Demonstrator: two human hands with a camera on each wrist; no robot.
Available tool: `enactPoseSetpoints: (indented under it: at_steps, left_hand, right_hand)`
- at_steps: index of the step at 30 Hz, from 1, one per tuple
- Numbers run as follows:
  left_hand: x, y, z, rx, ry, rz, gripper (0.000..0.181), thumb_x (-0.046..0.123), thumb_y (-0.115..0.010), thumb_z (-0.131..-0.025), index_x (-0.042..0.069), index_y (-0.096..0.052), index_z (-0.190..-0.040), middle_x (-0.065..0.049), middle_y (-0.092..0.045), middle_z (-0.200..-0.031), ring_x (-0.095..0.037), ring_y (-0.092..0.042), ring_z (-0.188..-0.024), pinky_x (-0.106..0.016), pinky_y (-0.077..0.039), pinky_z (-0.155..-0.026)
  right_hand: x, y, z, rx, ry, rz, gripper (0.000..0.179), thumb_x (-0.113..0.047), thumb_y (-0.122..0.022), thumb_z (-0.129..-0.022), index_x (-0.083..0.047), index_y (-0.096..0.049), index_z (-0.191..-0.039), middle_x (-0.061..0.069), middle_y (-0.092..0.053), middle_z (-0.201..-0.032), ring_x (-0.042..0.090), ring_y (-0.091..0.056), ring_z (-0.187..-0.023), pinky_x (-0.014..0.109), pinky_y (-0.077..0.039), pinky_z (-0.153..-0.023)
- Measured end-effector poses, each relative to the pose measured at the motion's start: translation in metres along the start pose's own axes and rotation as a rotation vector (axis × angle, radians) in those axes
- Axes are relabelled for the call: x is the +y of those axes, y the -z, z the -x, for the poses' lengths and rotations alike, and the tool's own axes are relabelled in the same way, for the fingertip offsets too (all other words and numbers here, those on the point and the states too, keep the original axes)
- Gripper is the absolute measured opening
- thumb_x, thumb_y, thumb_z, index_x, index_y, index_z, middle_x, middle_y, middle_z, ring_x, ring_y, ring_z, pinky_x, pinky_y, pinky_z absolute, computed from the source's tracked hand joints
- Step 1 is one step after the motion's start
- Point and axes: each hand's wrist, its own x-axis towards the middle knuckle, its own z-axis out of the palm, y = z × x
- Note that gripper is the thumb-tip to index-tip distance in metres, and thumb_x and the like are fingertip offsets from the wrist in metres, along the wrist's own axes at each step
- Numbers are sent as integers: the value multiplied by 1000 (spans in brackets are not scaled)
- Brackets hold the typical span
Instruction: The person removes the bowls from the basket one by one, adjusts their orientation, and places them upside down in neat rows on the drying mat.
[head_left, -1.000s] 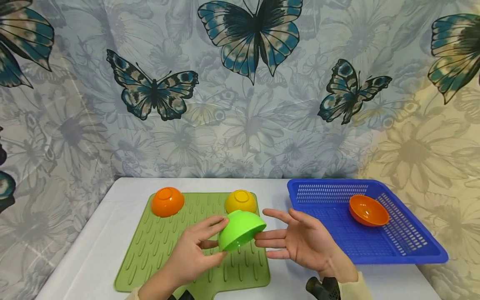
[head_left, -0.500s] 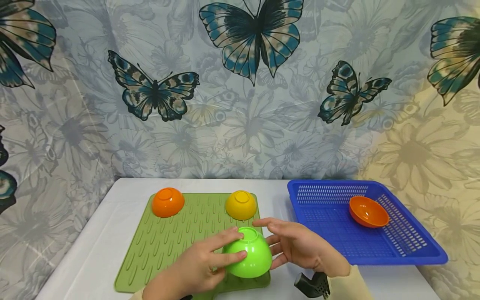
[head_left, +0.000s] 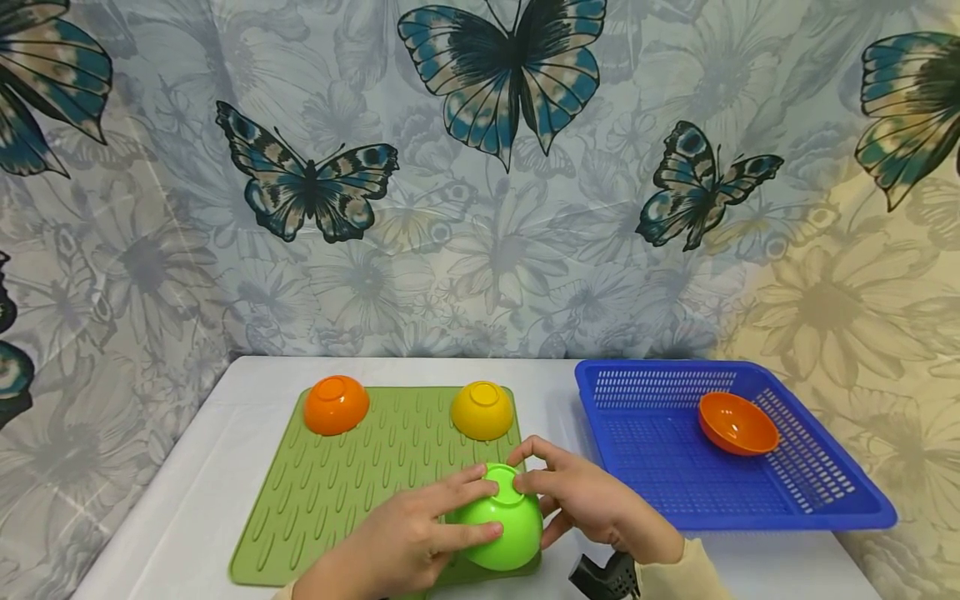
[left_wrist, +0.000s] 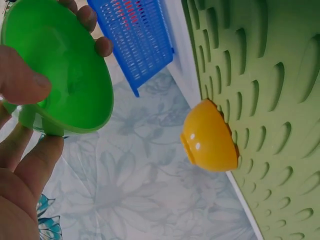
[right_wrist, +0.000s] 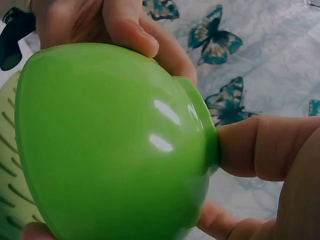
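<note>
A light green bowl (head_left: 501, 533), foot ring up, is held above the front right of the green mat (head_left: 352, 483). My left hand (head_left: 401, 529) grips it from the left, its fingers spread over the outside; in the left wrist view the thumb lies inside the bowl (left_wrist: 75, 75). From the right, my right hand (head_left: 603, 504) holds it too. One digit presses the foot ring in the right wrist view, and fingertips reach the rim in the left wrist view. Upside down at the mat's back edge sit an orange bowl (head_left: 336, 407) and a yellow bowl (head_left: 482, 412).
To the right on the white table (head_left: 187, 442) stands a blue perforated basket (head_left: 622, 479). Inside it, toward its right side, an orange bowl (head_left: 738, 423) lies with its opening up. A butterfly-print cloth (head_left: 495, 275) hangs behind the table.
The green bowl has come down nearer and turned so its foot faces up and back. My right hand has gone from spread fingers beside the bowl to holding it.
</note>
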Motion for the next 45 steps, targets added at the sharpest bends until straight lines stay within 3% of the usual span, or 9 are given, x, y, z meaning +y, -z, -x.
enactPoseSetpoints:
  at_steps: [4, 8, 11, 13, 19, 24, 30, 38, 45]
  left_hand:
    - [8, 0, 2, -82, 179, 67, 79, 7, -82, -73, 14, -53, -146, -17, -34, -156, -35, -47, -133, -35, -49, -97]
    - [17, -1, 1, -165, 564, 194, 103, 36, -82, -83, 20, -17, -162, -17, -12, -164, -36, -50, -128, -43, -53, -91]
    - [20, -5, -1, -174, 776, 224, 110, 54, -77, -82, 23, -9, -162, -15, -15, -163, -37, -50, -128, -51, -51, -94]
    - [20, -7, -3, -163, 844, 226, 111, 59, -76, -79, 20, -14, -162, -14, -22, -162, -37, -49, -129, -55, -48, -96]
    - [19, -11, -6, -105, 908, 195, 104, 46, -86, -74, 11, -31, -156, -9, -39, -155, -33, -54, -124, -53, -48, -96]
    - [16, -8, -8, -84, 935, 197, 102, 30, -92, -69, 14, -38, -154, -7, -47, -148, -32, -57, -121, -52, -49, -95]
    - [13, -4, -8, -125, 1019, 232, 101, 26, -93, -67, 14, -41, -153, -10, -49, -147, -35, -53, -125, -55, -46, -98]
    - [9, -7, 2, -110, 1067, 234, 99, 17, -94, -63, 9, -46, -149, -10, -50, -146, -35, -52, -125, -55, -45, -99]
    - [-3, 0, 23, -104, 1152, 159, 100, 15, -95, -58, 9, -50, -147, -11, -55, -142, -35, -53, -125, -54, -44, -100]
  right_hand:
    - [-3, -3, -1, 107, 46, 92, 33, -21, -62, -97, -7, -49, -125, 20, -64, -100, 31, -67, -71, 45, -59, -56]
    - [-5, -8, -3, 234, 91, 157, 37, -22, -65, -96, -8, -49, -126, 21, -60, -100, 29, -64, -77, 50, -59, -59]
    - [-5, -14, -2, 290, 116, 174, 38, -23, -67, -96, -9, -49, -127, 21, -59, -102, 30, -65, -80, 51, -59, -59]
    - [-4, -20, -2, 316, 132, 181, 38, -23, -67, -97, -9, -49, -127, 22, -57, -105, 31, -66, -81, 50, -59, -59]
    - [-2, -33, -2, 350, 175, 174, 40, -27, -67, -97, -9, -49, -128, 31, -49, -130, 34, -65, -93, 45, -59, -57]
    - [1, -37, -2, 297, 224, 242, 52, -18, -77, -88, -10, -48, -130, 25, -41, -145, 46, -53, -120, 44, -58, -66]
    - [5, -39, -5, 316, 272, 474, 70, -18, -88, -75, -11, -47, -131, 19, -46, -144, 56, -45, -125, 52, -53, -87]
    - [14, -44, -18, 339, 230, 503, 75, -21, -91, -72, -9, -48, -132, 20, -51, -140, 53, -46, -126, 61, -46, -94]
    - [18, -61, -51, 331, 191, 498, 86, -21, -92, -70, -8, -48, -143, 17, -53, -141, 46, -49, -127, 61, -43, -97]
